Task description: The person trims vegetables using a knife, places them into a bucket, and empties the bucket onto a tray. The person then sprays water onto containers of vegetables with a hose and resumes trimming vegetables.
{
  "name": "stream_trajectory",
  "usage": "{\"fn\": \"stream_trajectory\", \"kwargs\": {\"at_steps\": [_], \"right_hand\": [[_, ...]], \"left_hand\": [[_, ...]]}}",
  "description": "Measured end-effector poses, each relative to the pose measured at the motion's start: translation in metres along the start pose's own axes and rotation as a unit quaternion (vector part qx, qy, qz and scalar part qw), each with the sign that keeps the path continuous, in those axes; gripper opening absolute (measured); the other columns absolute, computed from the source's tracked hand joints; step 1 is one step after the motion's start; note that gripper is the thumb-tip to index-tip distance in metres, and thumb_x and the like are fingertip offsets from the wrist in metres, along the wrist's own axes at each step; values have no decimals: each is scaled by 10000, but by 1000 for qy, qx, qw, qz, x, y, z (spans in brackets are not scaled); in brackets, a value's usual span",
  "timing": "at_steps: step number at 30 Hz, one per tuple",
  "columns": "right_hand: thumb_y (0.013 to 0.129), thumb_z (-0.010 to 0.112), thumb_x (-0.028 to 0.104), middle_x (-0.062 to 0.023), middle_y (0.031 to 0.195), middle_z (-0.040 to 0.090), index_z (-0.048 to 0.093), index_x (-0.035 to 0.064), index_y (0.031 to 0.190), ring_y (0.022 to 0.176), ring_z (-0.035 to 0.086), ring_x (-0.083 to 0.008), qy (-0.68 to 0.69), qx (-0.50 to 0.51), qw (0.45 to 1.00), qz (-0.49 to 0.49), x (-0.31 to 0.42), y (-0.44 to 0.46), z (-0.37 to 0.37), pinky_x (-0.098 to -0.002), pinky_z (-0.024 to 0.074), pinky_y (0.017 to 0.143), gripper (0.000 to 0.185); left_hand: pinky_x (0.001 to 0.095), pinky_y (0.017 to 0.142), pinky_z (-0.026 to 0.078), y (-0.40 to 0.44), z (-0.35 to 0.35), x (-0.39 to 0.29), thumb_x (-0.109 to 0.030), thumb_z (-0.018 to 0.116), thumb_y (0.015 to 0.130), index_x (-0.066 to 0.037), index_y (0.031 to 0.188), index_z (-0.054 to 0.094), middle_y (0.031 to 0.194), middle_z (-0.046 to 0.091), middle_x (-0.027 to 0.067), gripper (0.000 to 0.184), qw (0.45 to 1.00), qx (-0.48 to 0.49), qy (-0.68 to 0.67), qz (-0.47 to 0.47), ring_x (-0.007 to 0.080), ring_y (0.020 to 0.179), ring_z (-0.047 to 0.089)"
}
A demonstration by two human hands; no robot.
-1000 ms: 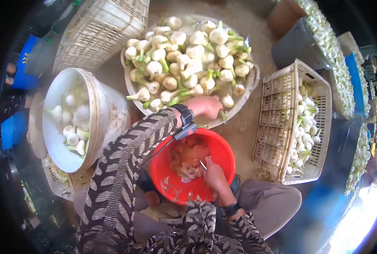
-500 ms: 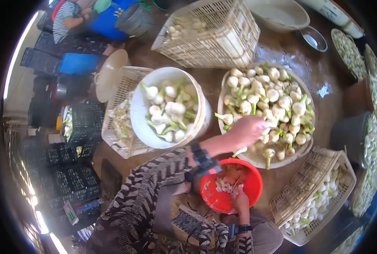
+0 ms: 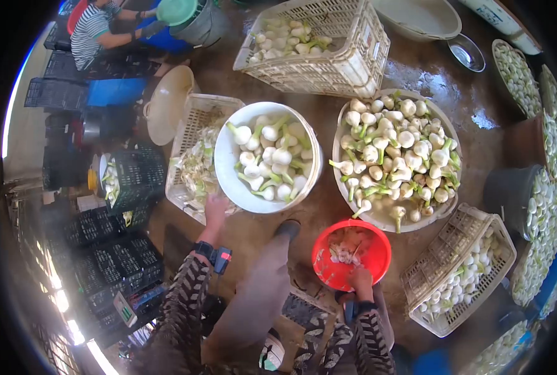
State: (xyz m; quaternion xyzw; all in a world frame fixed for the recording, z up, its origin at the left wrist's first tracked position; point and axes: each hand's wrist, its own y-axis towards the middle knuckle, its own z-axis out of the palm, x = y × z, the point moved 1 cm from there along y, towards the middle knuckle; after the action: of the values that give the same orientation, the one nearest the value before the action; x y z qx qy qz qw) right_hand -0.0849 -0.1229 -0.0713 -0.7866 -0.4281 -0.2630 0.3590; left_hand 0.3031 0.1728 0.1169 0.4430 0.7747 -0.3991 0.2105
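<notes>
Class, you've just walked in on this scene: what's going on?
Someone sits among containers of white bulbs, probably garlic. The left hand is at the crate of peelings, next to a white bucket of bulbs. The right hand is at the red basin, which has scraps in it; its grip is unclear. A round tub is heaped with bulbs.
</notes>
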Motion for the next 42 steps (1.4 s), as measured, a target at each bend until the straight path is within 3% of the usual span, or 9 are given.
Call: {"fn": "stream_trajectory", "kwargs": {"at_steps": [2,5,7,12,18,21,26,30,42], "right_hand": [[841,582,240,-166,752,649,536,5,975,719,640,-331,-89,81,961,249,76,4,-61,-424,507,613,274],[810,613,251,-170,906,644,496,26,1157,812,628,-355,266,-38,958,96,106,16,-76,-423,506,697,429],[835,596,354,-163,1108,585,494,-1,1167,997,584,-273,169,8,954,248,186,59,-107,-366,464,856,496],[754,648,314,-245,1072,539,378,-24,1234,948,568,-386,231,-32,965,117,274,164,-62,-464,468,799,646],[768,454,55,-313,1013,541,307,-78,1228,866,578,-442,205,-166,950,167,268,200,-1,-501,463,766,500],[783,442,64,-280,1033,564,415,-79,1185,882,582,-422,125,-163,972,111,242,198,-11,-476,467,792,427],[805,450,98,-265,951,601,510,-26,1078,882,588,-427,123,-82,978,147,234,159,-38,-489,472,784,306],[720,533,68,-273,874,601,449,-34,1024,861,578,-447,161,-45,970,177,222,136,-46,-495,454,772,332],[718,549,121,-276,886,591,488,-55,994,847,586,-429,220,-69,946,229,242,74,-90,-474,471,760,333]], "left_hand": [[309,553,516,31,-8,2,-135,567,793,5,1142,479,933,600,114,386,998,0,-12,-62,167,739,612],[421,807,508,68,7,2,-158,556,803,3,1178,441,1013,576,139,424,935,240,-243,-93,269,891,602],[430,847,495,88,16,-9,-148,567,798,18,1166,458,1003,589,144,418,923,277,-243,-113,296,903,598],[403,848,455,237,-18,104,-175,494,814,-36,1056,541,1036,550,111,282,945,321,-69,-20,225,985,529],[371,874,462,114,6,21,-74,497,655,12,1082,493,981,553,89,435,929,305,-193,-86,250,930,565],[401,911,445,59,3,46,-69,495,627,2,1139,483,1091,531,96,517,913,396,-70,72,257,1037,526],[298,733,430,14,7,95,-47,503,639,-87,719,474,752,456,-3,94,922,322,-213,-38,152,737,476],[327,805,447,2,-2,112,65,497,554,4,1011,509,894,505,27,461,930,226,-245,-152,198,848,513],[336,707,503,-15,-41,6,-26,467,582,37,1083,495,953,562,80,505,939,309,-124,-87,219,845,574]]}}
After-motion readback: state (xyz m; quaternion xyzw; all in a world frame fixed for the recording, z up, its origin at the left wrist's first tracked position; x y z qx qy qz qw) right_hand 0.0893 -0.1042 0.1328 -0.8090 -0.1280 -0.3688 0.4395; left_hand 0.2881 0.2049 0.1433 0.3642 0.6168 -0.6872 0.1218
